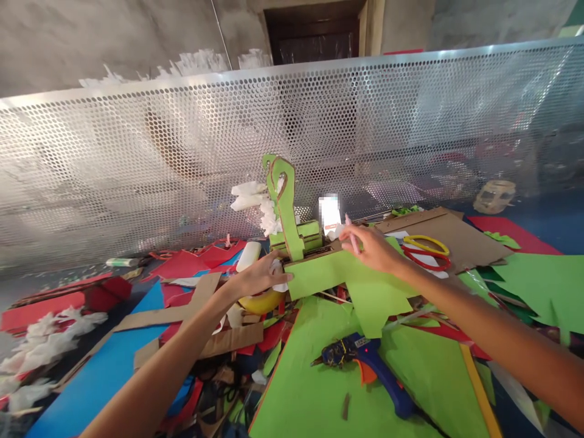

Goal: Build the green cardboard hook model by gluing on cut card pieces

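- Your left hand [262, 277] is at the left end of the green cardboard model [314, 277], its fingers curved at the end wall beside crumpled white paper [278, 271]; whether they pinch the wall or the paper, you cannot tell from this view.
- Your right hand [374, 248] is above the right part of the model, thumb and forefinger pinching a slim pink stick [352, 240].
- The model stands mid-scene, at the far edge of a green board [314, 371]; its hooked neck rises upright, with white frilled paper [270, 219] on its left side.
- A lit phone [330, 216] stands just beyond your right hand, its screen partly blurred.
- A blue glue gun [365, 353] with an orange trigger lies on the near board, nozzle to the left.
- Red and yellow loop handles [426, 249] lie right of your right hand, on brown cardboard [469, 240].
- A perforated metal panel [205, 146] spans the far side.
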The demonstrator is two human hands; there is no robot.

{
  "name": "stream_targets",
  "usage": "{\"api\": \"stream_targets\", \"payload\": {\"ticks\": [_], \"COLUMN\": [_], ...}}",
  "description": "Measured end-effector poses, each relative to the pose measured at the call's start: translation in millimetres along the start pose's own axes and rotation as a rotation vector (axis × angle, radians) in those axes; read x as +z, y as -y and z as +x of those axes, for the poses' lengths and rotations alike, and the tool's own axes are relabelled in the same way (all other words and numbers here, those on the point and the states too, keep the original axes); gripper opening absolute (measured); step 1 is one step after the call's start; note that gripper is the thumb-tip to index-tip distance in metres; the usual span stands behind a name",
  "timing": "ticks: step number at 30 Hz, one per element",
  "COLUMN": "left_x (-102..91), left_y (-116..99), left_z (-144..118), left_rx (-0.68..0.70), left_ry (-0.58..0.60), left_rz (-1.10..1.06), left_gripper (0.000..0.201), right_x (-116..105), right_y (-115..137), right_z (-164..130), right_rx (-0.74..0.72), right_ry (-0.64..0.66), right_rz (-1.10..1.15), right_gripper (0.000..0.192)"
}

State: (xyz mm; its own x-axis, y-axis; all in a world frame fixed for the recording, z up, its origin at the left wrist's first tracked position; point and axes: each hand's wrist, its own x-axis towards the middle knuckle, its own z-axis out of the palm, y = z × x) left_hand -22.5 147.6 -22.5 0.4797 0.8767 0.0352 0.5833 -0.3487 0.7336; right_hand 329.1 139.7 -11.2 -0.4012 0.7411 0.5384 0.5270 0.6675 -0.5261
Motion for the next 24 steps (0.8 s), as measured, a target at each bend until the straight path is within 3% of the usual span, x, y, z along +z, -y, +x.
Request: {"api": "stream_targets", "payload": {"ticks": [2,5,10,17,24], "left_x": [0.3,0.9,1.5,0.1,-0.5], "left_y": [0,0,-1,-2,4], "left_z": [0,1,2,2,1], "left_rx": [-0.010,-0.005,-0.011,0.031,0.022], "left_ry": [-0.010,-0.031,-0.013,0.002,0.008], "left_rz": [0.021,0.043,0.036,0.028,0.039], "left_gripper": [0.070,0.069,0.067,0.063,0.061], "right_x": [-1,0,2,10,11], "right_y": [6,12,9,-2,-6], "right_z": [-5,-15,-25,-23,-26], "right_rx": [-0.003,-0.012,-0.090,-0.239,-0.289], "right_ry": [-0.102,-0.080,-0.068,-0.061,-0.137], "right_rz": [0.113,0.234,0.111,-0.031,-0.056], "right_gripper": [0.030,0.039,0.028,0.032,0.024]}}
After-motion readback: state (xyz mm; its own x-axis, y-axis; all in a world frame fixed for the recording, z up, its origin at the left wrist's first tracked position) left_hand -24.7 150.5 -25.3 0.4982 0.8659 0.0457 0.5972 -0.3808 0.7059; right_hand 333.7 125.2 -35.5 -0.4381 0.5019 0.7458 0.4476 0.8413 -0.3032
